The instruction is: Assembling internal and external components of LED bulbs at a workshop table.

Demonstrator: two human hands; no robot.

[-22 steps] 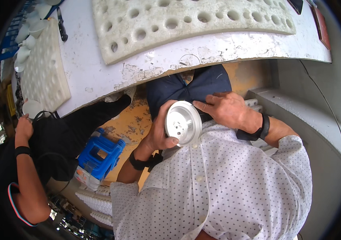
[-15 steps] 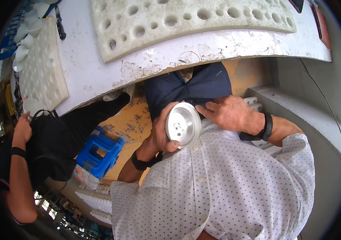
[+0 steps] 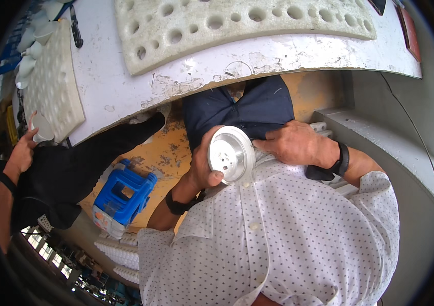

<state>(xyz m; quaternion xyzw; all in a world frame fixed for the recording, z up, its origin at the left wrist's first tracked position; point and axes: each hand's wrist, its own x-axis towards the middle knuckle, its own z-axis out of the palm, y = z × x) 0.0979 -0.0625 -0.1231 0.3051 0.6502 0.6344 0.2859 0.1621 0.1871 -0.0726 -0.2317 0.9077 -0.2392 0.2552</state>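
My left hand (image 3: pixel 202 164) grips a round silver metal disc (image 3: pixel 231 154) with a stepped hub and small holes, held close to my white dotted shirt. The thumb lies on its lower rim. My right hand (image 3: pixel 292 145) rests flat beside the disc on its right, fingers touching its edge and my dark trousers (image 3: pixel 237 109). Both wrists wear black bands. A worn white table (image 3: pixel 125 89) lies just ahead, above my lap.
A white foam tray (image 3: pixel 237 23) full of round holes lies on the table, another foam tray (image 3: pixel 56 84) at the left. A person in black stands at the left, one hand (image 3: pixel 23 150) on a white cup. A blue plastic stool (image 3: pixel 122 196) sits on the yellow floor.
My left hand has turned the disc a little and lowered it toward my shirt. The person at the left has raised a hand up to the foam tray.
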